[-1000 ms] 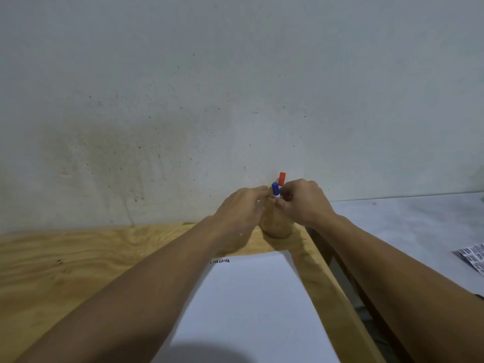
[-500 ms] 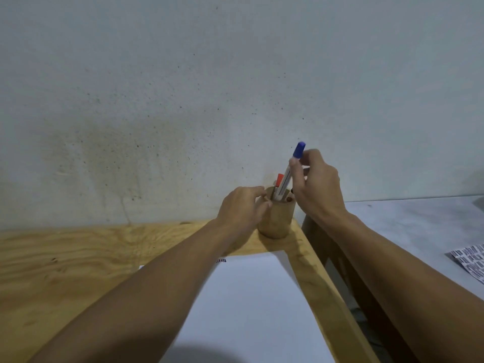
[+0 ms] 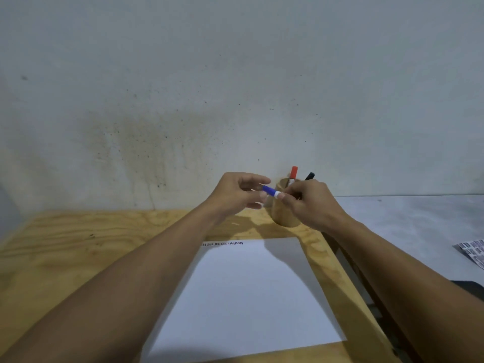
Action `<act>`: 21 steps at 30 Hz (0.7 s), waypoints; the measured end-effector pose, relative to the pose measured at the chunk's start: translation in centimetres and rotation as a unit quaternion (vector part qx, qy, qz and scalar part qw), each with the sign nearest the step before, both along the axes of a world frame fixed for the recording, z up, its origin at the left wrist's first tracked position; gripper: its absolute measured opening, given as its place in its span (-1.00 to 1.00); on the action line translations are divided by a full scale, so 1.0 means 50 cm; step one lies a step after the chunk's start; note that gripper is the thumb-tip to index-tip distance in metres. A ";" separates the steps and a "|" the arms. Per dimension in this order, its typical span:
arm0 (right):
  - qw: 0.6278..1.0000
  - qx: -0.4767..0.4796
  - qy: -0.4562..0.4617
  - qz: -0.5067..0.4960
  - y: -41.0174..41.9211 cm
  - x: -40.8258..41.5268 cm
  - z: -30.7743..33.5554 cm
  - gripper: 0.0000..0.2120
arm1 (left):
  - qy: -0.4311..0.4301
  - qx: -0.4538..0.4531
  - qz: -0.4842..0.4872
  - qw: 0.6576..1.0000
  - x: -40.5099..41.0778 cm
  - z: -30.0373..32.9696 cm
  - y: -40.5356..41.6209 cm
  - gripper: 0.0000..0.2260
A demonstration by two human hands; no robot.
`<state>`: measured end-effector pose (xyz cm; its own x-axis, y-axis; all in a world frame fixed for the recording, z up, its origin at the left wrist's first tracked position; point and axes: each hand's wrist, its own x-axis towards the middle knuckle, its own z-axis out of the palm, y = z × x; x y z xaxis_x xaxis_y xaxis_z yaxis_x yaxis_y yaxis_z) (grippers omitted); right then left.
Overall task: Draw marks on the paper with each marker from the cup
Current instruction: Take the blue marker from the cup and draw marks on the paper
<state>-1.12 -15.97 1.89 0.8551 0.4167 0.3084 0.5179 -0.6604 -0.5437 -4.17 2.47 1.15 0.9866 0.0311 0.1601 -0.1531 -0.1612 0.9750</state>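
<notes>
A white marker with a blue cap point(image 3: 271, 191) is held level in front of the wooden cup point(image 3: 282, 214). My right hand point(image 3: 311, 204) grips its white barrel, most of which is hidden in the fist. My left hand point(image 3: 239, 195) has its fingertips at the blue cap, the other fingers spread. A red-capped marker point(image 3: 293, 172) and a black-capped marker point(image 3: 309, 176) stand in the cup. The white paper point(image 3: 251, 297) lies flat on the table below both hands, with a row of small black marks along its far edge.
The plywood table point(image 3: 78, 258) meets a stained wall at the back. Its right edge runs just past the cup and paper. A grey surface point(image 3: 406, 221) lies to the right, with a printed sheet point(image 3: 474, 251) at its far right.
My right hand has lifted the blue-capped marker out of the cup and turned it level. My left hand has left the cup and come up to the marker's cap.
</notes>
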 end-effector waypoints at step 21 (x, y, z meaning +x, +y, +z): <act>0.806 0.420 0.411 0.068 0.014 -0.050 -0.049 -0.73 | 0.063 0.253 0.161 0.952 -0.043 -0.138 0.087 -0.96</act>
